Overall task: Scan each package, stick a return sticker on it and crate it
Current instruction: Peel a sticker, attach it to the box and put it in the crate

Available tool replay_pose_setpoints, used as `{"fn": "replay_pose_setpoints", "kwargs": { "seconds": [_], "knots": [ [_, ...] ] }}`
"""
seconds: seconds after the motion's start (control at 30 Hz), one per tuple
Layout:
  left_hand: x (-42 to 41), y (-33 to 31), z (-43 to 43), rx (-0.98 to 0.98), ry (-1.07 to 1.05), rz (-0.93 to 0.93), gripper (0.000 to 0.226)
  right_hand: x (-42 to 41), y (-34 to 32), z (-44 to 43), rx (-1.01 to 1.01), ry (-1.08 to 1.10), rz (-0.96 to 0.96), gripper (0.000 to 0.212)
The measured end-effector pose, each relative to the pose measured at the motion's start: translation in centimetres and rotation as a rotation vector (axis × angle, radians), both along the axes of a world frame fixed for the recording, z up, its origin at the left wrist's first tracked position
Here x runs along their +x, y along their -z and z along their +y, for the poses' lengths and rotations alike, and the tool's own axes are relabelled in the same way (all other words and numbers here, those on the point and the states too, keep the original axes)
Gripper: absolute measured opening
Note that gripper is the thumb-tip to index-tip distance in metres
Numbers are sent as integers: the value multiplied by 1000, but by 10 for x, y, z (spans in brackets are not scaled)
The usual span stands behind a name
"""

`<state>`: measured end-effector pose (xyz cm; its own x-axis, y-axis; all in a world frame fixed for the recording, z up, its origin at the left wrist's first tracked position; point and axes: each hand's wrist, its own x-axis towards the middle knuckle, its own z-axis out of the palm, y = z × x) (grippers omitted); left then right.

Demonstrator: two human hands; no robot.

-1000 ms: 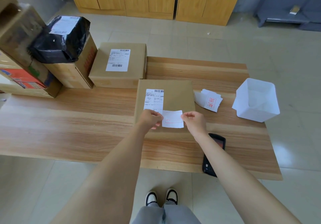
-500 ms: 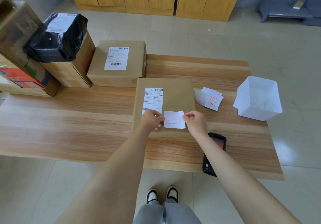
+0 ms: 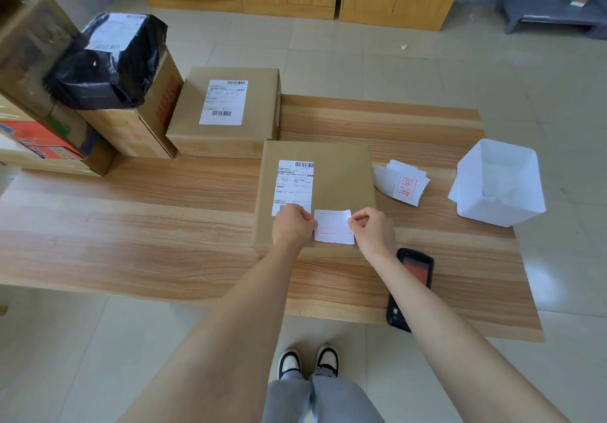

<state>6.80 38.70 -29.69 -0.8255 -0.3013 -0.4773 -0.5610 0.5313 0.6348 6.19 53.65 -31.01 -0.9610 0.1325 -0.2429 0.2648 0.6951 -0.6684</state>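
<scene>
Bare forearms (image 3: 230, 324), no sleeves; grey trousers (image 3: 292, 401); black-and-white sneakers (image 3: 289, 362).

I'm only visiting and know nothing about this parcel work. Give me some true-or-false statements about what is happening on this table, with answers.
1. Both the left hand and the right hand pinch a white sticker over the flat box. True.
2. The right hand holds the scanner. False: it lies on the table beside the right forearm.
3. A black bag sits on top of a cardboard box at the left. True.
4. The white bin stands on the floor. False: it is on the table's right end.
5. Spare stickers lie between the flat box and the white bin. True.
</scene>
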Motion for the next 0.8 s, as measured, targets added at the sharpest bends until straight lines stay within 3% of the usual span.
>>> {"fn": "replay_pose_setpoints", "kwargs": {
  "seconds": [0.03, 0.17, 0.33, 0.4, 0.5, 0.7, 0.8],
  "knots": [
    [1, -2, 2, -53, 18, -5, 3, 0, 2, 1, 19, -18, 10, 10],
    [4, -8, 3, -294, 154, 2, 22, 2, 1, 1, 97, -70, 25, 29],
    [16, 1, 7, -697, 581, 256, 33, 15, -3, -13, 381, -263, 206, 44],
    [21, 4, 11, -719, 665, 353, 47, 22, 2, -21, 480, -406, 240, 52],
    [29, 10, 17, -747, 798, 320, 59, 36, 14, -27, 530, -485, 248, 61],
    [44, 29, 10, -785, 791, 340, 56, 50, 26, -24, 583, -507, 273, 54],
    [44, 28, 9, -700, 853, 267, 69, 50, 28, -23, 551, -522, 228, 53]
  ]
}}
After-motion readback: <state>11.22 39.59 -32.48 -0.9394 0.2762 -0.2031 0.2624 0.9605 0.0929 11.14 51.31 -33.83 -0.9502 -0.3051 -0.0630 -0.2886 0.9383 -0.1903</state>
